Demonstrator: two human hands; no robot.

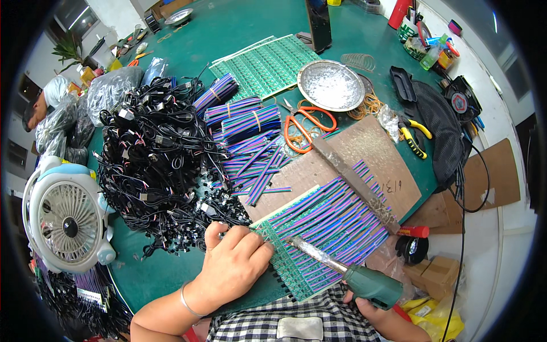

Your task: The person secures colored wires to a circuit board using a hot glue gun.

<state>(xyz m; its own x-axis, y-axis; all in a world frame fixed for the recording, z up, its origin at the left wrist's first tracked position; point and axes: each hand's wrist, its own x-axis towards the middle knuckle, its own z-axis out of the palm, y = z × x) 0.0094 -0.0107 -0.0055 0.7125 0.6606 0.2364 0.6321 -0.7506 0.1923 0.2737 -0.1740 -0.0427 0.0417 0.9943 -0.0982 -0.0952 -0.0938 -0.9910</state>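
Observation:
My left hand [236,259] is closed at the upper left corner of a green circuit board panel [285,271], fingers curled down; whatever they pinch is hidden. My right hand [359,305], partly covered by the handle, grips a green-handled soldering iron [370,285]. Its tip points at the panel near my left fingers. Rows of blue, purple and green ribbon wires [336,211] run from the panel to the right, under a worn metal bar [356,182]. Small black connectors [219,208] lie heaped just beyond my left hand.
A big tangle of black cables [162,154] lies left, beside a white fan [69,227]. Bundled ribbon wires [250,122], orange scissors [302,128], a metal dish [330,85] and more green boards [265,65] are farther off. Yellow-handled pliers [414,139] rest right. A person [40,108] is far left.

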